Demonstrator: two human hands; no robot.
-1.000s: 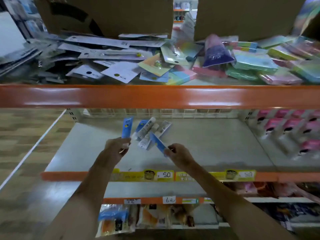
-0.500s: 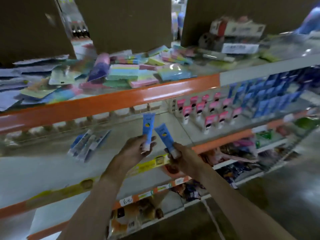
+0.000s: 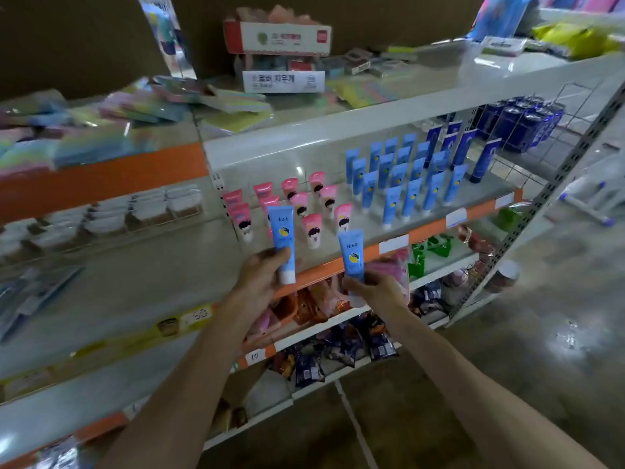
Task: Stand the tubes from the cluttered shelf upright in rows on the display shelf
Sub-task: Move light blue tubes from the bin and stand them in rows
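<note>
My left hand (image 3: 260,277) grips a light blue tube (image 3: 282,238) upright by its white cap end. My right hand (image 3: 375,287) holds a second light blue tube (image 3: 351,253), also upright. Both hands hover in front of the display shelf (image 3: 392,228). On that shelf pink tubes (image 3: 313,201) stand in rows on the left and light blue tubes (image 3: 406,177) stand in rows further right. At the far left, blurred, the remaining tubes (image 3: 33,292) lie flat on the cluttered shelf (image 3: 135,272).
Dark blue boxes (image 3: 480,157) and dark blue cans (image 3: 521,123) stand right of the blue tubes. Packs of coloured pads (image 3: 236,99) and a red-and-white carton (image 3: 280,38) fill the top shelf. Snack bags (image 3: 338,346) lie on lower shelves. Grey floor (image 3: 541,333) opens to the right.
The view has swung right from the cluttered shelf to the display shelf. Both hands, each with its tube, now sit in front of the pink rows.
</note>
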